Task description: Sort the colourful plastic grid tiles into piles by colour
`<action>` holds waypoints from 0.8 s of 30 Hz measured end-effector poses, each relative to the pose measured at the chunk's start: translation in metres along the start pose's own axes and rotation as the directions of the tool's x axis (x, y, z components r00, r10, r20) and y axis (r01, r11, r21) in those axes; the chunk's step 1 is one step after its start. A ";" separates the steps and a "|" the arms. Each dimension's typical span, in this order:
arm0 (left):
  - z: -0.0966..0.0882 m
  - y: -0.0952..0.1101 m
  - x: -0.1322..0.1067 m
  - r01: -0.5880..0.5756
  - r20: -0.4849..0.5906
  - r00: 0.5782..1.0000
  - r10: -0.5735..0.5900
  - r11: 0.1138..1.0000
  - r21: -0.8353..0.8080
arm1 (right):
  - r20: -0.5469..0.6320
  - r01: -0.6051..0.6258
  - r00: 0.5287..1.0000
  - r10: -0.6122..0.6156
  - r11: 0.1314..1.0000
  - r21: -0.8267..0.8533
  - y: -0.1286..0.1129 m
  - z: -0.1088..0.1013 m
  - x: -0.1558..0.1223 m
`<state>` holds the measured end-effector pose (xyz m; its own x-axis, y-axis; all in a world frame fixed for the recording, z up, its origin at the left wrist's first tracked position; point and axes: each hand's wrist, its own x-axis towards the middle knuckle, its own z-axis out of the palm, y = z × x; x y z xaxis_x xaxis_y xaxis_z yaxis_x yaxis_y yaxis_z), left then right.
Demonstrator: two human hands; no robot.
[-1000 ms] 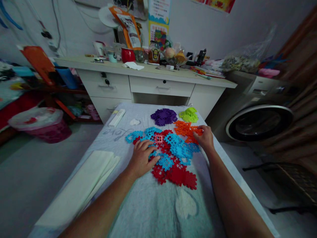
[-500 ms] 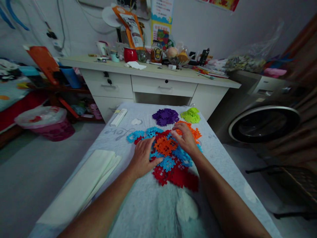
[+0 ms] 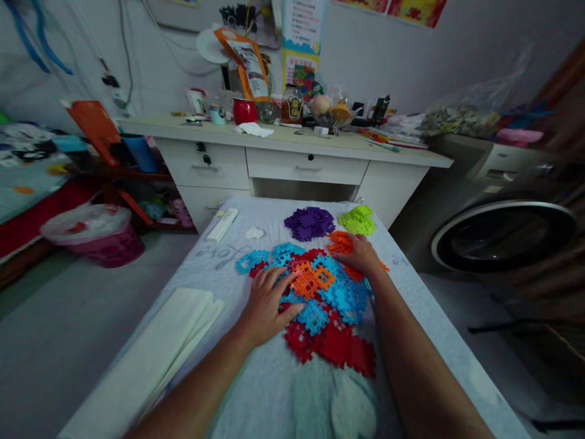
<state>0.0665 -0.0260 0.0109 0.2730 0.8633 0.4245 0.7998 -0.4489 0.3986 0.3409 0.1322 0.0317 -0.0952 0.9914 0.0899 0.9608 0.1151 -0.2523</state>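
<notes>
A heap of interlocking plastic building pieces lies on the cloth-covered table, with blue pieces (image 3: 345,296), red pieces (image 3: 345,347) and orange pieces (image 3: 311,279) mixed together. My left hand (image 3: 269,305) rests at the heap's left edge, thumb and fingers spread, touching pieces but gripping none that I can see. My right hand (image 3: 363,255) reaches over a smaller orange pile (image 3: 339,242) at the heap's far right. Its thumb and forefinger are apart, and its other fingers are partly hidden. Beyond the heap sit a purple pile (image 3: 309,223) and a lime-green pile (image 3: 357,219).
A folded white cloth (image 3: 150,360) lies along the table's left side. Farther back are a long white box (image 3: 222,225) and a small white piece (image 3: 255,233). A cluttered desk (image 3: 274,139) stands behind the table, with a washing machine (image 3: 493,207) at right.
My right hand has moved right, from over the mixed heap to the orange pile. My left hand stays at the heap's left edge. The view has shifted slightly.
</notes>
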 end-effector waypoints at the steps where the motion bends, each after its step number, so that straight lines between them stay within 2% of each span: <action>1: -0.001 0.001 0.000 0.006 -0.007 1.000 -0.006 1.000 0.009 | 0.004 0.026 1.000 -0.026 1.000 0.013 0.001 0.000 0.000; 7: 0.000 0.001 0.001 0.117 -0.121 0.987 -0.105 0.988 0.099 | 0.046 0.115 0.992 -0.115 0.993 0.015 -0.002 -0.003 -0.006; 10: 0.004 -0.001 0.000 0.160 -0.124 0.982 -0.145 0.979 0.127 | 0.042 0.113 0.993 -0.112 0.993 -0.021 -0.011 -0.001 -0.011; 14: 0.008 -0.005 -0.001 0.149 -0.099 0.986 -0.136 0.979 0.141 | -0.010 0.090 0.996 -0.090 0.996 0.022 -0.020 -0.001 -0.013; 19: 0.009 -0.008 -0.001 0.139 -0.108 0.986 -0.126 0.984 0.115 | -0.104 0.080 0.992 -0.068 0.991 0.111 -0.018 -0.011 -0.010; 21: 0.009 -0.008 0.000 0.139 -0.113 0.985 -0.128 0.986 0.096 | -0.127 0.116 0.987 -0.096 0.979 0.165 -0.017 -0.017 -0.009; 24: 0.009 -0.008 0.001 0.154 -0.124 0.981 -0.146 0.987 0.052 | -0.155 0.259 0.963 -0.221 0.921 0.292 -0.025 -0.031 -0.012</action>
<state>0.0652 -0.0197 0.0009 0.0847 0.8845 0.4588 0.8589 -0.2982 0.4163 0.3256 0.1158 0.0666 -0.2637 0.9194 0.2918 0.7838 0.3805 -0.4907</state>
